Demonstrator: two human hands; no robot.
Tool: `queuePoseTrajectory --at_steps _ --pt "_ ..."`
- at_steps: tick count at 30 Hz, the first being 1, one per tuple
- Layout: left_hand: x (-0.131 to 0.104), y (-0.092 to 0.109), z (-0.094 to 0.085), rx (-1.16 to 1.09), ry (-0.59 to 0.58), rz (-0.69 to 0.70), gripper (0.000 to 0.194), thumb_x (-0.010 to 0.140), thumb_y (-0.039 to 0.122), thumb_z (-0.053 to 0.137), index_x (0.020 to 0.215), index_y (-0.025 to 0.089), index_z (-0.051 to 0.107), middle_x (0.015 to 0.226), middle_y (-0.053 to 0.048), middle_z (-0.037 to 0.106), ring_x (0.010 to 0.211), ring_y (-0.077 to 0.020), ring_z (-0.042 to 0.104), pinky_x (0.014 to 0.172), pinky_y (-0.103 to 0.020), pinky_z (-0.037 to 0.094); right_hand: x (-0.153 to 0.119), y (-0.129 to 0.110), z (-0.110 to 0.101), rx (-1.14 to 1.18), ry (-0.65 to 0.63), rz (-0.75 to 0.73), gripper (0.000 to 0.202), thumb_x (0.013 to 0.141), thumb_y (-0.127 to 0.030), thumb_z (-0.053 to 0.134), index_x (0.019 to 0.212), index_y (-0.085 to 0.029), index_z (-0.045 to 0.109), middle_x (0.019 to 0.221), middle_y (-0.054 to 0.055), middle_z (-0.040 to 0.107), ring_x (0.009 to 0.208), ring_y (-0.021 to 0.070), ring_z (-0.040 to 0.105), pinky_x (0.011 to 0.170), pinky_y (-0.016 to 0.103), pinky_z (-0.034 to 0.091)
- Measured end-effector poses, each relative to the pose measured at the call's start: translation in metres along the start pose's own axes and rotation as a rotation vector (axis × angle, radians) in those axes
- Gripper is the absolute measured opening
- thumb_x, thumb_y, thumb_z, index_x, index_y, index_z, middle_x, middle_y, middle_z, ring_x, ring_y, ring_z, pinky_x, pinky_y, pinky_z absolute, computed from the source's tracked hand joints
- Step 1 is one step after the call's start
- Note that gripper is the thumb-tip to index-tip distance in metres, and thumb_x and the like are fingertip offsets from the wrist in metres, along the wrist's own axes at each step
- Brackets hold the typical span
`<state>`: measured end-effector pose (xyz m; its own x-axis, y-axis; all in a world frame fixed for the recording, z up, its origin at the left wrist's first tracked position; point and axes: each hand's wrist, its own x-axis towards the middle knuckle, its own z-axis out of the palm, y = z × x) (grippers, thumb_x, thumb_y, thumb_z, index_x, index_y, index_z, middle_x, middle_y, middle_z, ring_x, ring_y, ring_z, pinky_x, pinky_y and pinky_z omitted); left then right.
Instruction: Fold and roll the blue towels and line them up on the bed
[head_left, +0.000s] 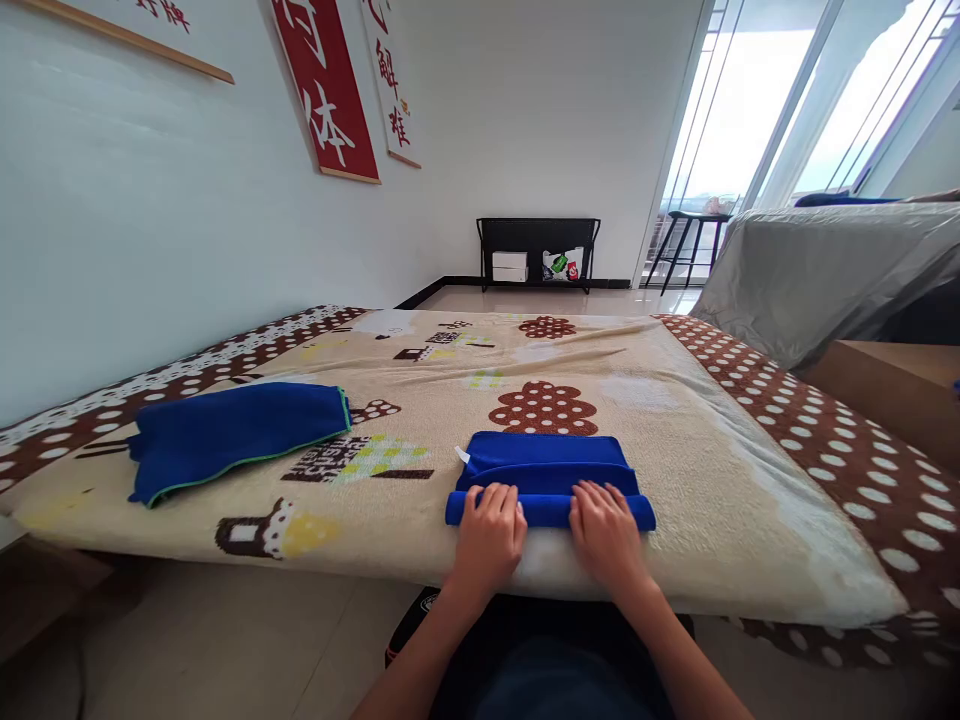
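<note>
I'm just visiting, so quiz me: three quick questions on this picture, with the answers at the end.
1. True or false: the right hand touches the partly rolled cloth.
2. Fill in: the other blue cloth has a ____ edge.
3. Which is nearer the left hand: the white tag or the black stool?

Key: 1. true; 2. green; 3. the white tag.
</note>
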<state>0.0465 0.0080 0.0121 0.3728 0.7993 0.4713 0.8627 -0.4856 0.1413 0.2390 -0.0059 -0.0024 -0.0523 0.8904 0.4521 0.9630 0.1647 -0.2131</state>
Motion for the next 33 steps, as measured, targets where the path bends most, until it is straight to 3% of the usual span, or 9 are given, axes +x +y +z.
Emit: queuePoseTrajectory --at_steps 3,5,10,13,16,21,24,33 --pt "0.017 0.012 0.003 -0.088 -0.136 0.155 0.039 0.098 0.024 0.040 0.132 0.013 0.059 0.134 -0.012 0.063 0.124 -0.0268 0.057 0.102 -0.044 0.043 0.007 -0.018 0.001 0.122 -0.060 -0.103 0.040 0.100 -0.026 0.032 0.125 -0.019 0.063 0.132 0.006 0.063 0.126 0.0196 0.055 0.110 0.040 0.034" --pt "0.024 0.008 0.002 -0.116 -0.160 0.144 0.040 0.101 0.029 0.039 0.133 0.016 0.058 0.137 -0.011 0.060 0.128 -0.0258 0.055 0.103 -0.043 0.043 0.012 -0.013 0.000 0.167 -0.068 -0.079 0.041 0.101 -0.029 0.032 0.124 -0.021 0.064 0.131 0.006 0.063 0.126 0.0201 0.055 0.110 0.041 0.033" --pt "0.016 -0.034 -0.015 -0.224 -0.147 0.032 0.037 0.102 0.035 0.037 0.117 0.020 0.068 0.125 -0.007 0.069 0.119 -0.0228 0.061 0.100 -0.041 0.044 0.019 0.048 -0.010 0.300 -0.043 0.109 0.038 0.097 -0.041 0.040 0.110 -0.023 0.070 0.116 0.006 0.071 0.114 0.0216 0.062 0.104 0.038 0.038" --pt "0.012 -0.064 -0.027 -0.293 -0.035 -0.088 0.037 0.101 0.035 0.037 0.096 0.020 0.071 0.101 -0.006 0.074 0.099 -0.0219 0.066 0.091 -0.038 0.047 0.027 0.089 -0.013 0.320 -0.013 0.224 0.041 0.095 -0.046 0.039 0.098 -0.021 0.072 0.098 0.007 0.074 0.093 0.0217 0.068 0.087 0.034 0.046" --pt "0.025 -0.091 -0.030 -0.314 0.076 -0.177 0.034 0.098 0.036 0.042 0.088 0.021 0.070 0.091 -0.006 0.072 0.091 -0.0225 0.064 0.088 -0.037 0.048 0.047 0.117 -0.007 0.338 0.011 0.309 0.040 0.093 -0.047 0.040 0.095 -0.021 0.071 0.090 0.006 0.074 0.080 0.0198 0.068 0.076 0.031 0.047" --pt "0.075 -0.126 -0.007 -0.332 -0.006 -0.221 0.023 0.089 0.030 0.053 0.100 0.019 0.070 0.100 -0.008 0.071 0.091 -0.0218 0.064 0.089 -0.036 0.049 0.092 0.135 0.015 0.345 -0.043 0.314 0.033 0.088 -0.039 0.048 0.102 -0.021 0.071 0.092 0.004 0.074 0.078 0.0173 0.067 0.075 0.029 0.047" --pt "0.097 -0.137 0.011 -0.333 -0.085 -0.197 0.019 0.079 0.026 0.064 0.095 0.019 0.071 0.097 -0.007 0.070 0.092 -0.0226 0.065 0.088 -0.035 0.050 0.108 0.139 0.024 0.309 -0.078 0.304 0.030 0.084 -0.035 0.053 0.104 -0.021 0.072 0.087 0.004 0.073 0.079 0.0172 0.066 0.076 0.029 0.045" --pt "0.108 -0.148 0.027 -0.349 -0.112 -0.215 0.004 0.072 0.016 0.066 0.075 0.019 0.065 0.083 -0.003 0.063 0.079 -0.0188 0.062 0.079 -0.030 0.049 0.110 0.141 0.027 0.254 -0.095 0.224 0.020 0.084 -0.029 0.056 0.091 -0.022 0.073 0.088 0.002 0.070 0.079 0.0151 0.062 0.076 0.027 0.042"
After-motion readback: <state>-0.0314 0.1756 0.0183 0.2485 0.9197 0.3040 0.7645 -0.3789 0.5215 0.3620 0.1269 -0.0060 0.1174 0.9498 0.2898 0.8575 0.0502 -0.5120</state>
